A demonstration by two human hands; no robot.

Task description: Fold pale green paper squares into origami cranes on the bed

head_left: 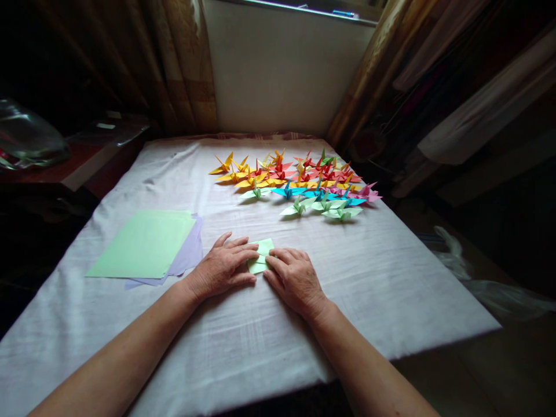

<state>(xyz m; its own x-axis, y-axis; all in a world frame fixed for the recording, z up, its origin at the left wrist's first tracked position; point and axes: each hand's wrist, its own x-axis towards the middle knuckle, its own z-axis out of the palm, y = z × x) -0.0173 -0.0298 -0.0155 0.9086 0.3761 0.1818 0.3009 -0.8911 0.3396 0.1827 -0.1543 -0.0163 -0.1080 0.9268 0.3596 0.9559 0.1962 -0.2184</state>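
A small folded piece of light green paper lies on the white cloth between my hands. My left hand rests flat with its fingertips pressing the paper's left side. My right hand presses the paper's right and lower edge with its fingers. Most of the paper is hidden under my fingers. A stack of flat sheets, green on top and lilac underneath, lies to the left of my left hand.
Several folded paper cranes in yellow, red, blue, pink and green sit in rows at the far right of the white-covered table. A dark side table stands at the left, curtains and a wall behind.
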